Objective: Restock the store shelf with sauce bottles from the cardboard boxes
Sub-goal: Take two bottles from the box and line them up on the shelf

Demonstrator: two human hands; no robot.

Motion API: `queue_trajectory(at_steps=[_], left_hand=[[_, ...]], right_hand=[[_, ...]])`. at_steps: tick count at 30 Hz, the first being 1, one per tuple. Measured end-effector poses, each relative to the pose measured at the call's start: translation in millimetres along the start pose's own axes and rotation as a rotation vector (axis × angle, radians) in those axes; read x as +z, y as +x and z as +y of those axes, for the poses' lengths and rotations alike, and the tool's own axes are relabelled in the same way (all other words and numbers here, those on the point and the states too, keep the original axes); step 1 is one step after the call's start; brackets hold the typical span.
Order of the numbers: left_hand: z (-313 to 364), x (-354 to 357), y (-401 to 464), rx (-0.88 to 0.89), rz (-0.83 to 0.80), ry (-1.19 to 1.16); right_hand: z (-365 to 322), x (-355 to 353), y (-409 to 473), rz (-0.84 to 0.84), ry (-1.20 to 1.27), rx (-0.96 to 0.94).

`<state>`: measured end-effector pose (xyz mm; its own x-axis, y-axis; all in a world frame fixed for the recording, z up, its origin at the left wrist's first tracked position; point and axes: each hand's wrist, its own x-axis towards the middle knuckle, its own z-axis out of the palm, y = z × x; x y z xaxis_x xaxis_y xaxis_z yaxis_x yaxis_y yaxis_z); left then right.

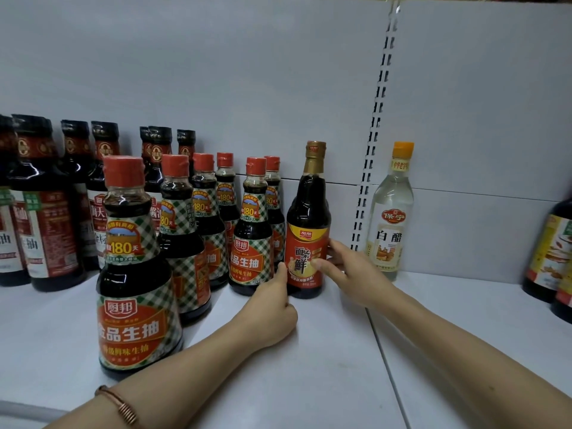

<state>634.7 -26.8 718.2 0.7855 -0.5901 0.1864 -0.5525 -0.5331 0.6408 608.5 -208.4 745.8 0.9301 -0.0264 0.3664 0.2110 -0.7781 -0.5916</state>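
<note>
The restock looks well under way: a block of checked-label bottles [252,230] already stands left of the fingers, while bare white shelf [309,351] lies in front of them and to their right, so more sauce probably has to come; no cardboard box is in view. Both forearms reach forward over the shelf. The gold-capped bottle [308,224] stands upright between the hands, the left hand [272,308] touching its lower left side with curled fingers, the right hand [349,270] holding its label between thumb and fingers.
</note>
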Motion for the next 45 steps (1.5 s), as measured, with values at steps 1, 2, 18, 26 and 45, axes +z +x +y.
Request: queue_trajectory(at_steps=[1, 2, 18, 26, 45], left_hand=[[0.4, -0.2, -0.4, -0.002, -0.002, 0.000], [1.0, -0.3, -0.6, -0.003, -0.003, 0.003], [15.4, -18.9, -21.3, 0.031, -0.004, 0.219], [41.6, -43.3, -114.5, 0.167, 0.141, 0.119], [-116.2, -173.8, -567.9, -0.404, 0.740, -0.089]], right_hand=[[0.6, 0.5, -0.4, 0.000, 0.007, 0.002], [0.7, 1.0, -0.9, 0.001, 0.014, 0.004], [-22.0, -1.1, -10.3, -0.060, -0.061, 0.185], [-99.1, 3.6, -86.1, -0.084, -0.245, -0.039], [-426.5, 287.1, -234.9, -0.587, 0.421, -0.432]])
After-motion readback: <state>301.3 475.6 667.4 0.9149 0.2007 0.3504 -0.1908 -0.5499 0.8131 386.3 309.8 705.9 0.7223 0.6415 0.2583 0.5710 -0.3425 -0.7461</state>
